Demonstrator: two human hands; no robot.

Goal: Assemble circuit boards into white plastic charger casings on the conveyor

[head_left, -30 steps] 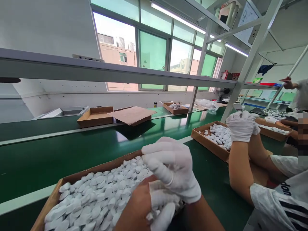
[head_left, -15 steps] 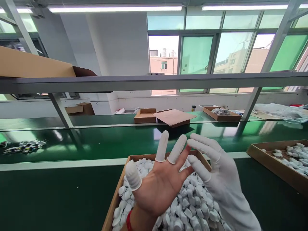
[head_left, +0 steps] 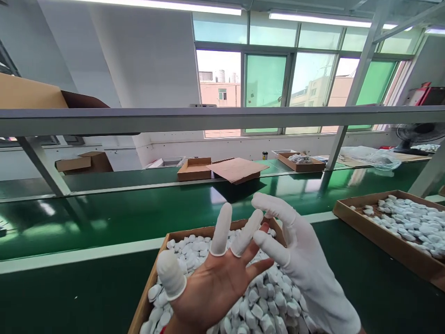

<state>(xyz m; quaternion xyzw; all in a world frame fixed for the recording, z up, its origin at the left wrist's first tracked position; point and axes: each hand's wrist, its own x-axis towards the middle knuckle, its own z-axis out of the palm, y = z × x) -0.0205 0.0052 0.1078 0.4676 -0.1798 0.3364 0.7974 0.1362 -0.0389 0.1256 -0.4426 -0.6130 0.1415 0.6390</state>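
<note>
My left hand (head_left: 212, 287) is raised palm towards me, fingers spread, holding nothing. White finger cots (head_left: 220, 229) cover its thumb, index and middle finger; the other two fingers are bare. My right hand (head_left: 299, 255), in a white glove, comes in from the right. Its thumb and bent fingers are apart, on either side of the bare ring fingertip of my left hand, and seem to touch it. I make out no object between them. Below both hands sits a cardboard tray (head_left: 148, 294) full of small white rounded pieces (head_left: 264, 306), partly hidden by the hands.
At the right a second cardboard tray (head_left: 368, 232) holds similar white pieces. Behind the green work surface (head_left: 104, 222) lie an open box (head_left: 194, 169), a flat cardboard sheet (head_left: 239, 169) and a small tray of pieces (head_left: 302, 162). A metal shelf rail (head_left: 222, 120) crosses above.
The view has turned right, so the background shifts left and a fan comes into sight. My right fingers have bent more around my left ring fingertip. My left hand remains spread.
</note>
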